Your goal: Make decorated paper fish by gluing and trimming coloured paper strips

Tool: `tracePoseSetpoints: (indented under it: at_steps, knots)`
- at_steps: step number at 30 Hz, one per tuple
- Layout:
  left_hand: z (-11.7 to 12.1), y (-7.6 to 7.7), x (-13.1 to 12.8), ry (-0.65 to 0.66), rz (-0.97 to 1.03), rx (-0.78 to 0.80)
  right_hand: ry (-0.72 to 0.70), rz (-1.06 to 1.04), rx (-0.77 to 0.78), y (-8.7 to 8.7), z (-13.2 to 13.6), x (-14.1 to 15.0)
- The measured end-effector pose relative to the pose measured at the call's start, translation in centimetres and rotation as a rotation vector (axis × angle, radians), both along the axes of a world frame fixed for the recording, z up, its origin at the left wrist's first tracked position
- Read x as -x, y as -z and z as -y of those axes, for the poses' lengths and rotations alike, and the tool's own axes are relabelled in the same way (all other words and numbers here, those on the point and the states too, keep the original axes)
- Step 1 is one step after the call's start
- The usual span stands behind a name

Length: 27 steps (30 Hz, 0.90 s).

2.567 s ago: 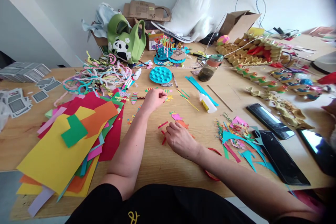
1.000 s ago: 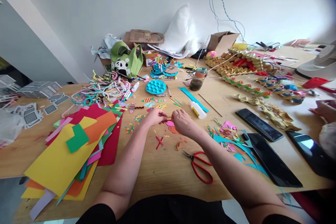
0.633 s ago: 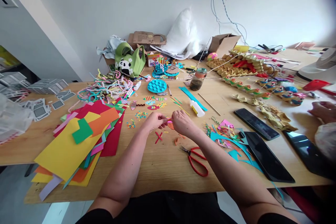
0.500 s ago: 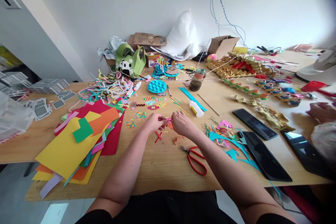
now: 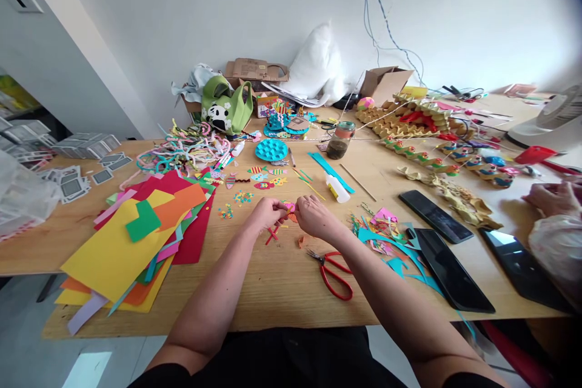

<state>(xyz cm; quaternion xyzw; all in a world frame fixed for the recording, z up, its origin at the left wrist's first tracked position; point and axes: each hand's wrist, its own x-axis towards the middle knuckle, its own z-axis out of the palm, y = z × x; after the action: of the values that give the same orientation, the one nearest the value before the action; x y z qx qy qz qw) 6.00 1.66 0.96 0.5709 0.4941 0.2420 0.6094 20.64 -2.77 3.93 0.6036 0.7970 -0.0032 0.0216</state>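
Above the wooden table, my left hand (image 5: 267, 213) pinches a thin yellow paper strip (image 5: 290, 211). Close beside it my right hand (image 5: 313, 216) is closed, its fingers curled over a small pink and orange paper cutout (image 5: 291, 206); the fingertips are mostly hidden. Crossed red paper strips (image 5: 271, 235) lie just under my left hand. Red-handled scissors (image 5: 331, 273) rest open below my right wrist. Striped and dotted paper fish (image 5: 264, 185) lie beyond my hands, with tiny coloured paper bits (image 5: 243, 197) on the left.
Coloured paper sheets (image 5: 131, 248) are stacked at left. At right are paper scraps (image 5: 386, 233), a phone (image 5: 435, 216) and a black tablet (image 5: 454, 270). A glue bottle (image 5: 337, 188), a blue disc (image 5: 271, 150) and a jar (image 5: 340, 140) stand farther back. Another person's hand (image 5: 555, 199) shows at right.
The view has shifted slightly. The yellow strip shows more clearly between my hands, against the pink cutout. My hands stay close together in nearly the same place.
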Motion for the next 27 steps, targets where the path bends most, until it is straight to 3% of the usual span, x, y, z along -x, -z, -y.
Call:
tracePoseSetpoints:
  at_steps: [7, 19, 22, 27]
  knots:
    - [0.6, -0.4, 0.1, 0.030, 0.061, 0.047, 0.003, -0.010, 0.022, -0.1, 0.2, -0.1]
    - [0.8, 0.9, 0.2, 0.009, 0.124, 0.023, 0.078, -0.123, 0.088, 0.2, 0.3, -0.4]
    - [0.7, 1.4, 0.3, 0.002, -0.023, -0.125, 0.128, -0.172, 0.102, -0.1, 0.0, -1.1]
    - [1.1, 2.0, -0.2, 0.086, -0.456, -0.596, 0.225, -0.251, 0.111, -1.0, 0.2, -3.6]
